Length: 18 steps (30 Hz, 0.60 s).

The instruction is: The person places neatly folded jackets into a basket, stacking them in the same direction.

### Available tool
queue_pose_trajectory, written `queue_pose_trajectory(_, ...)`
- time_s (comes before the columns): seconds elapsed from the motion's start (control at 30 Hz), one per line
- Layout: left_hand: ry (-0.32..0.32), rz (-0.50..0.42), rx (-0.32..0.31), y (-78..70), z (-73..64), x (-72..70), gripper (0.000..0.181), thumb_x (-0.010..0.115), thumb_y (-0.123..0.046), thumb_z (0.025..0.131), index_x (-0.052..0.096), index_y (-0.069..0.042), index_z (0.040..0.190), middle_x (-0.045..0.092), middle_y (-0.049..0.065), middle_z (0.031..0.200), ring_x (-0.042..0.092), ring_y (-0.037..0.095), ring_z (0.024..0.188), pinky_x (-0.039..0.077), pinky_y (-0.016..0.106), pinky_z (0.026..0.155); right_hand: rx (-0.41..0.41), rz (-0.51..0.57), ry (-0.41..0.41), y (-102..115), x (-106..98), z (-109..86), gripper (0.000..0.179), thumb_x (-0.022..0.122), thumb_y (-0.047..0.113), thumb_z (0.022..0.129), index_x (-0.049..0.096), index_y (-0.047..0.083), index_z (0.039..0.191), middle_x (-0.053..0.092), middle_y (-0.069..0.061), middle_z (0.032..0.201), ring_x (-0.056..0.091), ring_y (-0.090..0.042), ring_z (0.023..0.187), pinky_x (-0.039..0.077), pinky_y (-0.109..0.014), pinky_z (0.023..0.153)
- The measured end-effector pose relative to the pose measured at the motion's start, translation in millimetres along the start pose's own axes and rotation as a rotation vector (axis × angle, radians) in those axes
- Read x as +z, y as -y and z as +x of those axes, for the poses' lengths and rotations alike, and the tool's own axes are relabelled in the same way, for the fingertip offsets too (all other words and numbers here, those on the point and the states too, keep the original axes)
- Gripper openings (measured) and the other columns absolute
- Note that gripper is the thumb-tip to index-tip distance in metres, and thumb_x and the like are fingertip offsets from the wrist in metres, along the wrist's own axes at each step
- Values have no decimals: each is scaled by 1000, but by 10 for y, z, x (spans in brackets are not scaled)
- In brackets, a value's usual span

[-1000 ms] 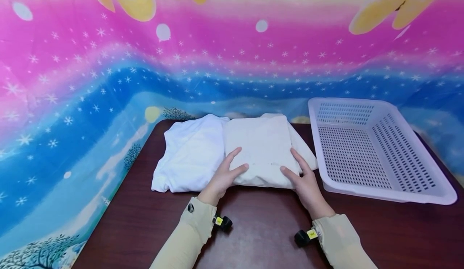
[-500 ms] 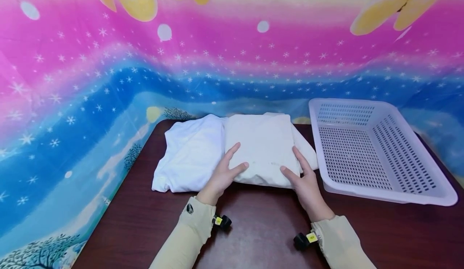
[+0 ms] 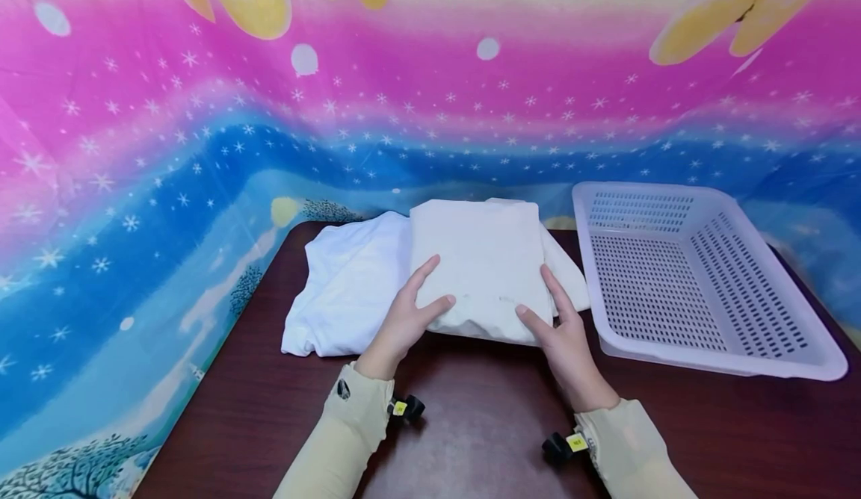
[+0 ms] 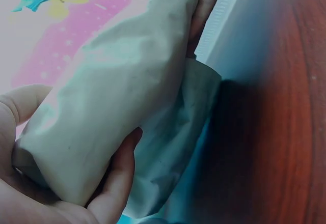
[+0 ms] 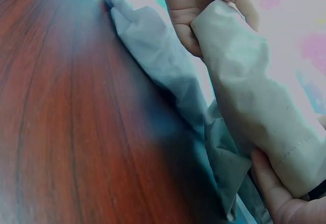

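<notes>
A folded cream garment (image 3: pixel 480 260) is held up by both hands in the head view; its exact kind is hidden by the folds. The left hand (image 3: pixel 403 323) grips its near left corner, thumb on top. In the left wrist view, fingers (image 4: pixel 119 183) curl under the folded edge. The right hand (image 3: pixel 565 335) pinches the near right side; its fingers (image 5: pixel 270 183) reach underneath in the right wrist view. Under and to the right lies another cream cloth (image 3: pixel 567 271). A white folded garment (image 3: pixel 353 286) lies on the left, partly covered.
A pale lilac perforated plastic basket (image 3: pixel 659 290) stands at the right of the dark red-brown wooden table (image 3: pixel 484 424). Behind the table hangs a colourful printed cloth backdrop (image 3: pixel 430 110), close to its back edge.
Both hands have raised the folded cream garment a little, and it has shifted slightly left. The left hand has moved up and left with it. The basket and the white garment stay put.
</notes>
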<state>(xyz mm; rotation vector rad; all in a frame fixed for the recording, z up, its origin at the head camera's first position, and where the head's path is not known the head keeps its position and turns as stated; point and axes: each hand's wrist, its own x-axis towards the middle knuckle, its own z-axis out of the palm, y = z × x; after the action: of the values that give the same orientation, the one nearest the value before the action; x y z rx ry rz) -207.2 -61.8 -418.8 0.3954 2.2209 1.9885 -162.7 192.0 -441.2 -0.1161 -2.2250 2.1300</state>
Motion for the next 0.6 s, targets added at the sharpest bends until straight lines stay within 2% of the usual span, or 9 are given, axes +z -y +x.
queue_pose_trajectory(0.17, -8, 33, 21, -107, -28, -58, 73, 73, -25, 95, 37, -30, 158, 30, -11, 163, 16, 17, 153, 16, 54, 121, -4, 133, 37, 53, 53, -30, 80, 72, 24, 96, 26, 45, 159, 10, 12, 167, 23, -13, 147, 43, -14, 97)
queue_pose_trajectory(0.3, -15, 62, 37, -186, -55, -119, 72, 73, -28, 95, 38, -30, 158, 32, -12, 162, 18, 15, 153, 16, 55, 121, -3, 179, 63, 101, 100, -62, 81, 72, 24, 97, 25, 47, 159, 11, 11, 167, 27, -14, 145, 45, -15, 98)
queue_pose_trajectory(0.43, -8, 74, 57, -256, -80, -153, 72, 72, -28, 96, 37, -29, 158, 31, -11, 162, 18, 14, 153, 17, 55, 121, -34, 164, 51, 154, 124, -88, 81, 71, 21, 97, 25, 44, 159, 12, 9, 167, 30, -15, 144, 46, -16, 97)
queue_pose_trajectory(0.6, 1, 62, 86, -311, -98, -153, 71, 71, -24, 96, 37, -27, 158, 31, -10, 163, 18, 13, 153, 16, 55, 121, -91, 96, 7, 232, 112, -114, 81, 71, 17, 97, 25, 40, 160, 14, 6, 166, 27, -17, 145, 46, -13, 95)
